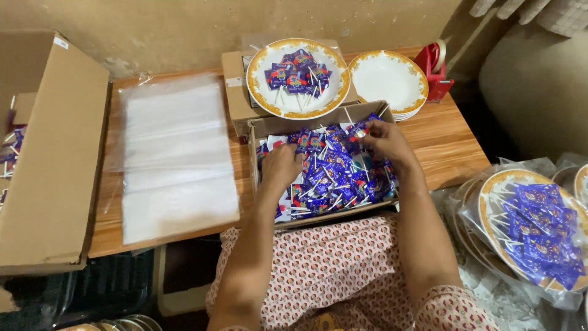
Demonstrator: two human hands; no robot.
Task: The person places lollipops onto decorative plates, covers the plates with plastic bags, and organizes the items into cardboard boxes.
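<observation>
Box (262, 130): open cardboard box at the near edge of the desk (453, 153), just before the person's lap; its long axis runs left to right, mouth up
Box contents: a loose heap of lollipops (334, 178) in blue-purple wrappers, white sticks pointing every way, no common direction
Left hand (280, 167): down in the left part of the box, fingers curled into the heap; whether its grip is clamped on any lollipop cannot be told
Right hand (384, 142): at the far right corner of the box, fingertips pinched together on a wrapped lollipop at the top of the heap
Filled plate (260, 86): white with a gold rim, resting on a smaller carton behind the box, holding a small pile of the same lollipops, sticks mostly toward the near side
Plate stack (392, 79): bare gold-rimmed plates just right of the filled plate
Tape dispenser (435, 70): red, at the far right of the desk
Plastic bags (174, 153): clear flat pile on the left of the desk
Bagged plate (530, 230): plate of lollipops sealed in clear plastic, lower right, off the desk
</observation>
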